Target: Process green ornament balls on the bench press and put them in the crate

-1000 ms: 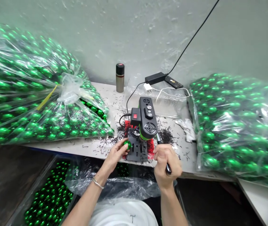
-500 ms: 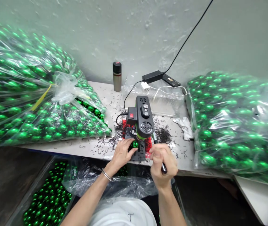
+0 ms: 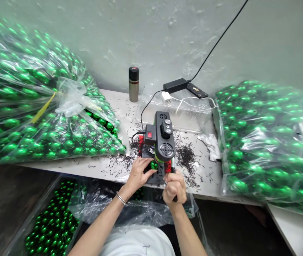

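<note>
A small black bench drill press [image 3: 164, 137] stands on the table, with a red switch on its side box. My left hand [image 3: 138, 173] pinches a shiny green ball [image 3: 153, 165] between thumb and fingers, under the machine's head on its dark base plate [image 3: 155, 179]. My right hand [image 3: 176, 187] is wrapped round the black grip of the machine's lever [image 3: 173, 170], at the right of the base. The head hides the tool tip and the ball's top. Red material [image 3: 168, 166] shows beneath the base.
Large clear bags of green balls lie left [image 3: 68, 138] and right [image 3: 263, 153]. Black shavings [image 3: 185, 156] litter the table [image 3: 119, 106]. Behind stand a bottle [image 3: 133, 85], a clear tray [image 3: 151, 106] and a power adapter [image 3: 176, 85]. A white cloth [image 3: 211, 145] lies right; more balls [image 3: 52, 220] sit below.
My right hand has moved left and down with the lever, which now points more straight toward me. My left hand stays on the ball. The view has shifted slightly.
</note>
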Action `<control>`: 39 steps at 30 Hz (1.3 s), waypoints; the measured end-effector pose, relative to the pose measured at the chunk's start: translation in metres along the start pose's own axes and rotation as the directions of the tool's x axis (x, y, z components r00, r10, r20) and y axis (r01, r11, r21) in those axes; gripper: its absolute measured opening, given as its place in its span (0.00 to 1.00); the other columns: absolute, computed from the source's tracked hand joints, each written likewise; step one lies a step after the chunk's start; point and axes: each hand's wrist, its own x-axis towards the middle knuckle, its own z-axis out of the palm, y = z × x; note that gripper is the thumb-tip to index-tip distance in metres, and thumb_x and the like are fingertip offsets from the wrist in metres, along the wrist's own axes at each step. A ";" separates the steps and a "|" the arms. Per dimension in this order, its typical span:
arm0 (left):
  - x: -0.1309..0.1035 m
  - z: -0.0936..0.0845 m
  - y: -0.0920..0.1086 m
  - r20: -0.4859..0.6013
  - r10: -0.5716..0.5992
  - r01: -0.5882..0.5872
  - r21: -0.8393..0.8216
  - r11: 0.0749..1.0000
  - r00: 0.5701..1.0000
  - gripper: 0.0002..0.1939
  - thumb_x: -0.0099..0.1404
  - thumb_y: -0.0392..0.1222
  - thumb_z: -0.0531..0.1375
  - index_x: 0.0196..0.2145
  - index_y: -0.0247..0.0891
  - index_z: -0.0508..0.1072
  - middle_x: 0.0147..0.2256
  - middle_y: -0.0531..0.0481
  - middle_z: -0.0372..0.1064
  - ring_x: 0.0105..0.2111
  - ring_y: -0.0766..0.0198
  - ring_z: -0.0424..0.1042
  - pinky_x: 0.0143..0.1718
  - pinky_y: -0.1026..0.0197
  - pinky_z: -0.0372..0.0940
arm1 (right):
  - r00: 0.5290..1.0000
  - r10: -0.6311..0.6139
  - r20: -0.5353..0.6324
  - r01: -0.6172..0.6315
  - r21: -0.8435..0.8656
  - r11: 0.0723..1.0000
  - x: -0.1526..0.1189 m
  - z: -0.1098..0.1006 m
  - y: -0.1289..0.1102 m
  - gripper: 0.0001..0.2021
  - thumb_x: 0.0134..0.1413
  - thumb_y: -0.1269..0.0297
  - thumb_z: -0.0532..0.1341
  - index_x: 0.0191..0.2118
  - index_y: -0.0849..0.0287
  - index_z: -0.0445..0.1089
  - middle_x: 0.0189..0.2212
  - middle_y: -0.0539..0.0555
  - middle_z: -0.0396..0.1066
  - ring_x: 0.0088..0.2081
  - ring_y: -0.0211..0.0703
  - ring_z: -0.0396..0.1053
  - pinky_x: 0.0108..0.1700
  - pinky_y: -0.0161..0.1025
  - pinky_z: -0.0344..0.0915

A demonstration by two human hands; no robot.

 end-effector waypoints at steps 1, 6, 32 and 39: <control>0.000 0.000 0.000 -0.001 -0.003 0.003 0.000 1.000 1.000 0.18 0.66 0.49 0.62 0.49 0.37 0.73 0.45 0.41 0.76 0.46 0.53 0.72 0.54 0.45 0.62 | 1.000 0.012 -0.017 -0.012 0.003 1.000 -0.003 0.002 0.001 0.16 0.67 0.65 0.47 0.27 0.56 0.59 0.27 0.48 0.66 0.26 0.34 0.65 0.44 0.45 0.70; 0.000 0.001 0.000 -0.009 -0.007 0.007 -0.005 1.000 1.000 0.17 0.66 0.48 0.62 0.49 0.38 0.73 0.45 0.42 0.76 0.46 0.53 0.73 0.54 0.45 0.63 | 0.999 -0.019 -0.044 0.020 0.024 0.999 -0.008 0.008 0.007 0.17 0.69 0.63 0.44 0.27 0.55 0.57 0.27 0.48 0.64 0.28 0.35 0.67 0.43 0.44 0.70; -0.091 -0.068 0.005 0.062 0.089 -0.091 0.034 0.995 0.994 0.21 0.65 0.52 0.62 0.52 0.40 0.72 0.42 0.43 0.77 0.40 0.57 0.78 0.42 0.58 0.74 | 0.968 0.252 0.005 -0.252 0.023 0.967 0.085 -0.012 -0.052 0.16 0.62 0.74 0.54 0.22 0.57 0.59 0.20 0.47 0.60 0.26 0.36 0.63 0.29 0.37 0.56; 0.015 -0.110 -0.031 -0.160 0.065 0.008 0.416 0.909 0.985 0.13 0.72 0.38 0.54 0.46 0.35 0.76 0.42 0.38 0.77 0.42 0.53 0.75 0.45 0.51 0.69 | 0.976 0.216 0.009 -0.216 0.010 0.976 0.085 -0.013 -0.050 0.16 0.61 0.76 0.54 0.22 0.58 0.59 0.20 0.47 0.61 0.25 0.36 0.64 0.29 0.37 0.56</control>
